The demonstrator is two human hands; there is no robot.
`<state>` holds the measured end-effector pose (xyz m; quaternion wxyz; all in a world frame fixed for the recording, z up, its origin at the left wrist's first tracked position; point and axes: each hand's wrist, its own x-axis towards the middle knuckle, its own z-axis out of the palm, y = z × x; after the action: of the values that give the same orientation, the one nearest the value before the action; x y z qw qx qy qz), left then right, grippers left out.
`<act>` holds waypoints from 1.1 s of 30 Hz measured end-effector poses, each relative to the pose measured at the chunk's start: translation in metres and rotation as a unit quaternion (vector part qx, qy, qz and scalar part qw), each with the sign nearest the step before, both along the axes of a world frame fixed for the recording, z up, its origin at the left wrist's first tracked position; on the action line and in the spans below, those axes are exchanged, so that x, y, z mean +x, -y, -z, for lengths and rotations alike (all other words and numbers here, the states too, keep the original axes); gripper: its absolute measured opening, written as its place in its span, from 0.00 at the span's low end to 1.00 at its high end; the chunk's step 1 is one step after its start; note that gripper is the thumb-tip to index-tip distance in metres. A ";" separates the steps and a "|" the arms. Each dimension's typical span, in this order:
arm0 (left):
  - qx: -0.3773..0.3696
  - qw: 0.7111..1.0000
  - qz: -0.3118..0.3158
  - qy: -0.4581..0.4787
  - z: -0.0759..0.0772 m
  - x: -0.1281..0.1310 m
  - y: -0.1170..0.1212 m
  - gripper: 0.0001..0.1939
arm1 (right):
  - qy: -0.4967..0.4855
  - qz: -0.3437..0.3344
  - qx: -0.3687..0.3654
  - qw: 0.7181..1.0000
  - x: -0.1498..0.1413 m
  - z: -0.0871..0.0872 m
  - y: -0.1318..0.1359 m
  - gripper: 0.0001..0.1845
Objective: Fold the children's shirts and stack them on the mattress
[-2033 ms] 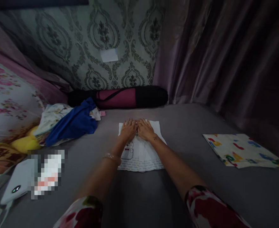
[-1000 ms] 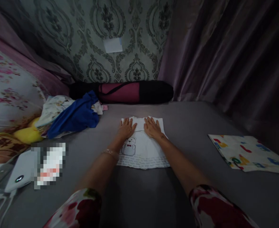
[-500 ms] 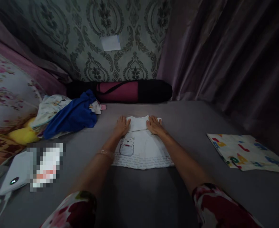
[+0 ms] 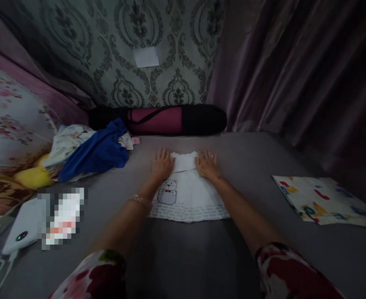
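Note:
A white garment (image 4: 187, 195) with a bear drawing and rows of small lettering lies flat on the grey bed sheet, its far part folded over towards me. My left hand (image 4: 163, 164) rests on its far left edge, palm down, fingers spread and pointing away. At the far right edge my right hand (image 4: 206, 163) lies the same way, fingers apart. Both thumbs touch the folded part. Neither hand grips the cloth.
Left stands a heap of clothes with a blue garment (image 4: 96, 151), beside a yellow plush item (image 4: 35, 177). Nearer lie a white phone or power bank (image 4: 27, 224) and cables. A folded letter-print cloth (image 4: 323, 199) is at right. A long black-and-maroon bag (image 4: 158, 120) lies along the wall.
My hands have slid slightly outward from the folded part and their fingers have spread wider. The garment stays where it was.

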<state>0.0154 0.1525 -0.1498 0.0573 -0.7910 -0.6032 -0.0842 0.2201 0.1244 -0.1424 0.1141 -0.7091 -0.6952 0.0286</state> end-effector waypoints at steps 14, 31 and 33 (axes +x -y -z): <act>-0.109 0.987 0.120 -0.003 -0.007 0.016 0.029 0.33 | -0.003 -0.161 -0.036 0.986 -0.011 0.000 0.021 0.30; -0.088 0.986 0.139 -0.029 0.006 0.002 0.112 0.31 | 0.009 -0.188 -0.038 0.981 -0.029 0.004 0.100 0.32; -0.088 0.987 0.136 -0.027 0.005 0.000 0.116 0.30 | 0.010 -0.183 -0.044 0.982 -0.029 0.003 0.104 0.32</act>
<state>0.0155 0.0361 -0.1543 -0.0079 -0.8694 -0.4937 -0.0166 0.1907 0.0204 -0.1450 0.0688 -0.5742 -0.8126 0.0727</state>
